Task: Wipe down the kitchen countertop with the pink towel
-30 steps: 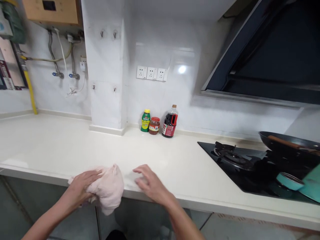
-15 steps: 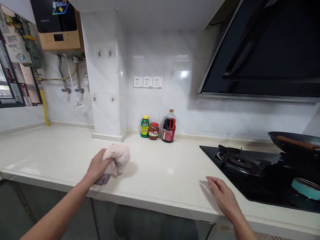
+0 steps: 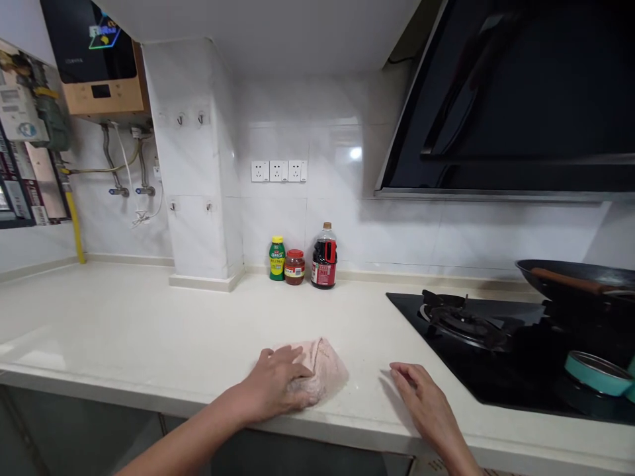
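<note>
My left hand point(image 3: 278, 383) presses down on a pale pink cloth point(image 3: 327, 370), its fingers bent over the left part of it. The cloth lies bunched on the white countertop point(image 3: 198, 330) near the front edge, and its part under the palm is hidden. To the right of the cloth, apart from it, my right hand point(image 3: 421, 400) rests at the counter with loosely curved fingers and holds nothing. A little gap shows between its thumb and forefinger. Small specks dot the counter between the cloth and my right hand.
By the back wall stand a green bottle point(image 3: 277, 259), a red-lidded jar point(image 3: 294, 268) and a large dark sauce bottle point(image 3: 324, 261). A black gas hob point(image 3: 530, 370) on the right bears a wok point(image 3: 536, 272) and a teal round object point(image 3: 598, 372). A range hood point(image 3: 506, 132) overhangs it.
My left hand has carried the cloth from the left, where it hung lifted, down onto the counter toward the middle. My right hand has stayed nearly in place. The view has shifted slightly.
</note>
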Available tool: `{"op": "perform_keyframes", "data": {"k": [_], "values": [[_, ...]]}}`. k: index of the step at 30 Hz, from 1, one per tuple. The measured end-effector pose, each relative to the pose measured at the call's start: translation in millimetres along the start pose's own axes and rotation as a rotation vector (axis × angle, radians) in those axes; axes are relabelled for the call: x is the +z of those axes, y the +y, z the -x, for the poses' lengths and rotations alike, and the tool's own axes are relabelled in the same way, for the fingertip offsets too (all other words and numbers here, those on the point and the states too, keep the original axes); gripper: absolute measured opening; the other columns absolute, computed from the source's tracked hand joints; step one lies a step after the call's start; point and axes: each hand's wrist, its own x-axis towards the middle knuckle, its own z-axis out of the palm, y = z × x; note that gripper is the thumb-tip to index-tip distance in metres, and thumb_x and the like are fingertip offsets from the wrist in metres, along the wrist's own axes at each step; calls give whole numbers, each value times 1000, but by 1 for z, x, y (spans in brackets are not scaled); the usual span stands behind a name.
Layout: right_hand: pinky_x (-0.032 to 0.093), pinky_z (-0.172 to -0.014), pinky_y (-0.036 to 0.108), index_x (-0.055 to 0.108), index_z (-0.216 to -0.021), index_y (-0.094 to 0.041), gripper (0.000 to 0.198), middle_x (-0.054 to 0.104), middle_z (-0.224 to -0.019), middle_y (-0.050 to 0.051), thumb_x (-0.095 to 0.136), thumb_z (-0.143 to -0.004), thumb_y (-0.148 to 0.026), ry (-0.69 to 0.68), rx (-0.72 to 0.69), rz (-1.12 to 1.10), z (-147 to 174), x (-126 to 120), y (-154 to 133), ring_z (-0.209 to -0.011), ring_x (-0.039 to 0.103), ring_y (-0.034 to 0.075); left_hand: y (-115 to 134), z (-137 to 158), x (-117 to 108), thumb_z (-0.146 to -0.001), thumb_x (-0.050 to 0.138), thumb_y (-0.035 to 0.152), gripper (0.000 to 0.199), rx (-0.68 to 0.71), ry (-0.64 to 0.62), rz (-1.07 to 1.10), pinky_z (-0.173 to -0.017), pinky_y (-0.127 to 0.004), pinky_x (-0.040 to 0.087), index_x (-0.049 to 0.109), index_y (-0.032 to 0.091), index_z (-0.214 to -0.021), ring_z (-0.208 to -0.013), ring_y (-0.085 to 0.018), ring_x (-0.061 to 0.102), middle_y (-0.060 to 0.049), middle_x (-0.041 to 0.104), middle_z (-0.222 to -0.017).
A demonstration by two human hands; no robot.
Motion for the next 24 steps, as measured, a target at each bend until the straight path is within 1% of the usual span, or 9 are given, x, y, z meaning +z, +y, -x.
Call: {"op": "perform_keyframes", "data": {"k": [2,4,6,9,13,16,19,22,24], "values": [[48,-89,35,67,-105,-23,46,62,-114,7,43,-93,-60,11,-6,-5,1,0,-2,-106,59,24,-2,-5,-3,-83,68,56,67,-2,36,-51,-116,-63,19,49,35,-144,-150,-37,19,-9,27,-163],[48,-88,35,66,-104,-24,45,62,-114,6,42,-93,-60,19,-7,-13,1,0,-4,-106,59,24,-4,-16,2,-82,69,57,82,24,-41,-51,-116,-67,14,32,39,-153,-152,-37,10,-9,14,-166],[47,-88,34,66,-102,-24,45,62,-113,7,41,-93,-61,23,-2,-27,1,0,-7,-105,59,24,-3,-31,12,-88,62,58,80,82,-143,-14,-115,-68,11,23,41,-156,-152,-37,6,-10,8,-167],[46,-87,34,66,-96,-24,46,63,-108,6,41,-93,-63,82,19,-41,1,-2,-11,-101,59,24,14,-57,29,-96,48,59,67,217,-189,37,-114,-70,10,22,42,-156,-152,-38,4,-9,3,-167],[44,-87,36,64,-94,-25,47,64,-105,6,42,-90,-66,210,99,-44,3,-8,-9,-100,59,26,62,-95,55,-97,38,63,61,353,-180,95,-112,-72,12,29,43,-154,-151,-39,5,-7,7,-168],[43,-94,39,64,-99,-25,51,63,-110,8,41,-89,-69,249,122,-18,2,-11,1,-105,58,29,93,-129,79,-95,38,64,64,323,-132,99,-110,-75,14,31,38,-154,-151,-42,9,-10,13,-167],[40,-103,48,65,-106,-22,60,56,-121,14,40,-87,-72,299,106,54,0,-11,15,-118,51,34,103,-162,99,-94,39,63,67,245,-71,104,-110,-75,12,31,35,-154,-150,-43,12,-14,16,-166],[37,-106,57,66,-109,-19,67,49,-127,19,36,-87,-74,290,96,159,-3,-8,29,-126,44,40,92,-181,103,-91,35,70,69,173,-7,119,-110,-73,10,32,38,-153,-149,-43,17,-13,20,-165],[35,-109,58,66,-109,-19,67,50,-125,18,33,-88,-73,231,78,199,-5,-6,34,-125,44,40,71,-184,94,-90,35,73,69,86,42,86,-112,-69,13,35,41,-151,-148,-38,23,-11,26,-163]]}}
